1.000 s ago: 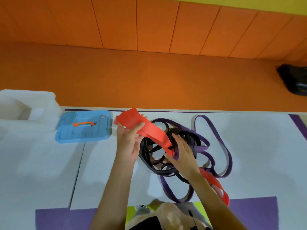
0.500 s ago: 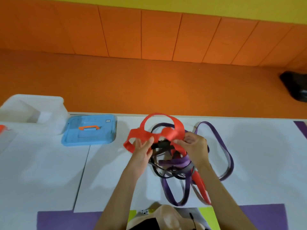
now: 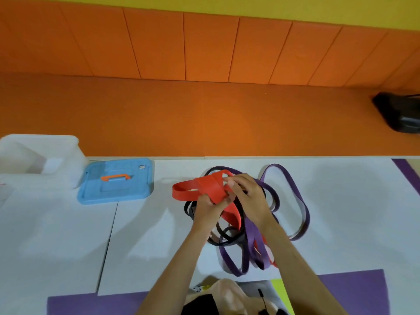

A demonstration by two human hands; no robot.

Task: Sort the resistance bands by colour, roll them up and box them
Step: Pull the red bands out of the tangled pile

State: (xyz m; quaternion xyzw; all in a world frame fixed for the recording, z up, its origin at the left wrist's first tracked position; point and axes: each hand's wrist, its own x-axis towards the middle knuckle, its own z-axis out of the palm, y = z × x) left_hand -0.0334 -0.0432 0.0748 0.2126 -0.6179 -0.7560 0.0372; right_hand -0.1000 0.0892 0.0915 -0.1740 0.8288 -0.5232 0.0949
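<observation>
Plainly early: fingers of the left hand [image 3: 208, 209] and right hand [image 3: 247, 196] curl round a half-folded red band [image 3: 204, 187], just right of the blue lid [image 3: 116, 183]. Beneath, purple and black bands [image 3: 247, 244] lie tangled and unsorted. Left of the lid, the white box [image 3: 38, 155] shows nothing rolled.

White tabletop [image 3: 68, 235] carries a white box [image 3: 38, 155] far left, a blue lid [image 3: 127, 192] beside it, tangled bands [image 3: 250, 235] mid-table.
</observation>
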